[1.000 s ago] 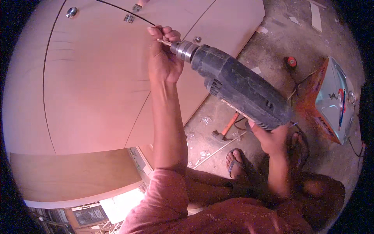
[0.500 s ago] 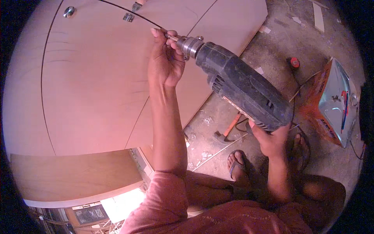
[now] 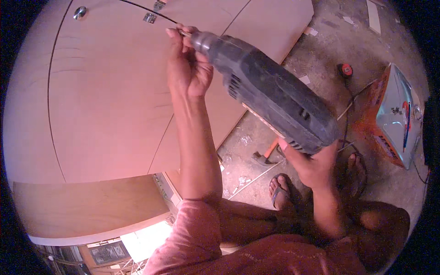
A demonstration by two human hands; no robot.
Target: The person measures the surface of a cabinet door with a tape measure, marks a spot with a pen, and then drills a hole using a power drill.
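A dark, dusty power drill [image 3: 275, 87] is held by its rear handle in my right hand [image 3: 316, 167]; its body slants up and to the left. The chuck [image 3: 204, 43] looks smeared, and a thin bit [image 3: 185, 34] sticks out of it. My left hand [image 3: 190, 68] is raised palm up around the bit's tip, thumb and fingers pinched there. Whatever small piece they hold is hidden. The tip meets a dark seam in a pale cabinet front [image 3: 114, 101]. Left of the tip, along that seam, sits a small metal hinge [image 3: 149, 18].
A round metal knob [image 3: 80, 12] is on the cabinet front. On the concrete floor lie an orange-handled hammer [image 3: 266, 156], a tape measure [image 3: 345, 70], a power cord and scraps. At right stands an orange box [image 3: 378, 119] with a shiny tray on top.
The drill and both hands have shifted a little up and to the left. The chuck, sharp before, is now blurred.
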